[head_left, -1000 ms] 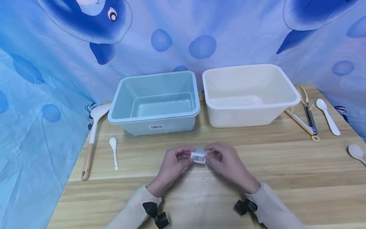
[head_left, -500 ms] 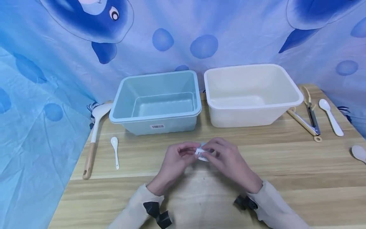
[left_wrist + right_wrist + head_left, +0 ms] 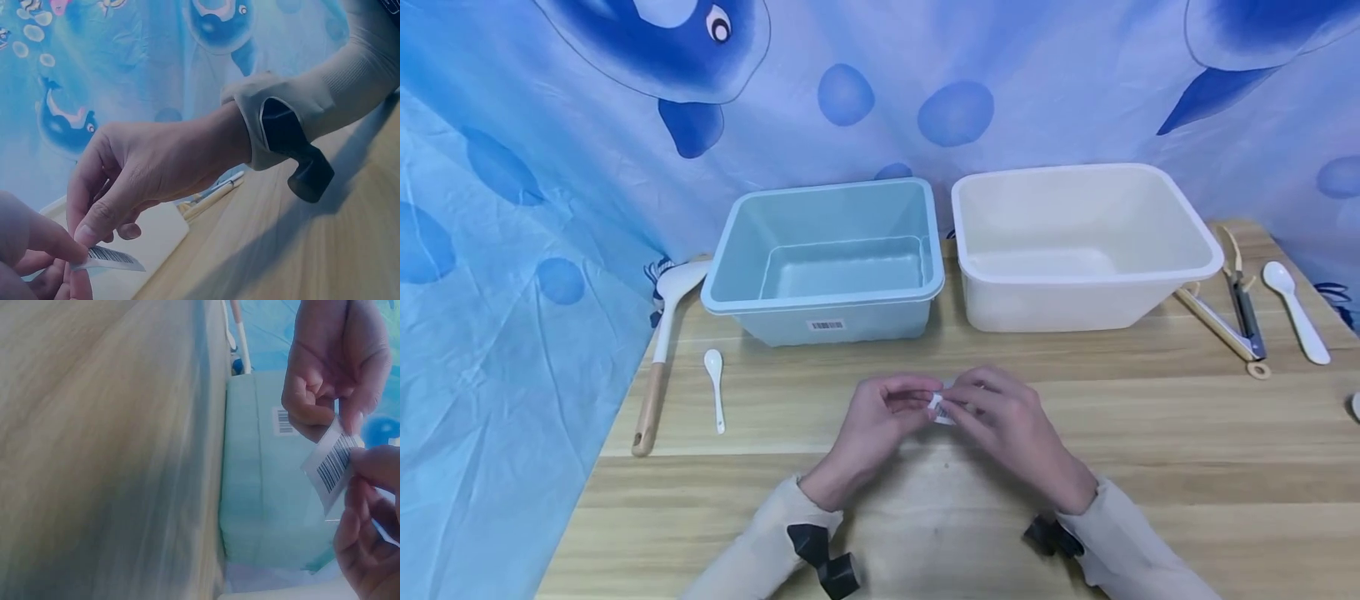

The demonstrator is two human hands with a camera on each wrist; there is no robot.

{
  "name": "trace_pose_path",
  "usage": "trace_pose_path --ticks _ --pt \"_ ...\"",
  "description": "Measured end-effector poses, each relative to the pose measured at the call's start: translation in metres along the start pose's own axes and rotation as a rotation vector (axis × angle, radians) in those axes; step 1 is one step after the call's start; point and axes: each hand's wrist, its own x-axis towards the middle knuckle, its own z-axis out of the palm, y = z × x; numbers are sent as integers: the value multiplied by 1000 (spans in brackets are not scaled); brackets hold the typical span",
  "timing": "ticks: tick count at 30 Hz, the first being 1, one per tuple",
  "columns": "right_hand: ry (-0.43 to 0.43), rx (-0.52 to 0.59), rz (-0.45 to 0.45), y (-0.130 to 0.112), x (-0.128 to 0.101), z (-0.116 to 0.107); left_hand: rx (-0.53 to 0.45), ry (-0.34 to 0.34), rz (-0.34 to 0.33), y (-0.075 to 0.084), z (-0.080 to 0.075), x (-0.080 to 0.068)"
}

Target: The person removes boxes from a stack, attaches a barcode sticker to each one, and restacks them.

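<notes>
A small white barcode sticker [image 3: 333,464] is held between the two hands above the table. My left hand [image 3: 883,423] pinches one end between thumb and fingers. My right hand [image 3: 1006,421] pinches the sticker too, its thumb and forefinger close against the left fingertips. From the head camera, the fingers cover most of the sticker [image 3: 942,413]. In the left wrist view, its printed face [image 3: 114,257] sticks out below the right thumb. The right wrist view shows it tilted, barcode visible, with the left hand [image 3: 337,369] above.
A light blue bin [image 3: 827,304] and a white bin [image 3: 1082,300] stand at the back. On the left lie a long wooden-handled ladle or turner [image 3: 655,392] and a small white spoon [image 3: 716,392]. Tongs [image 3: 1243,308] and a white spoon [image 3: 1296,312] lie on the right.
The right fingers have slid across the sticker toward the left hand, hiding more of it. The sticker has turned from lying flat-on to tilted. The head view has shifted slightly.
</notes>
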Motion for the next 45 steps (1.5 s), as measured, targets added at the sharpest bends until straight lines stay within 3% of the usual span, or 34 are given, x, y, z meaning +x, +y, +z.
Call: trace_pose_path --ticks 13,20,30,33,39,45 --pt "-30 -6 -5 6 -3 0 -59 -13 -45 -5 0 2" --pt "-118 60 74 10 -3 -3 -112 -19 -68 -8 0 5" --pt "-264 135 158 7 0 -11 -127 140 -123 -17 -2 12" --pt "-277 151 202 6 0 -14 -83 148 -107 -20 -6 15" --pt "-264 143 246 7 1 -17 125 115 -43 -27 -16 21" --pt "-255 134 270 8 2 -21 331 55 125 -32 -18 23"
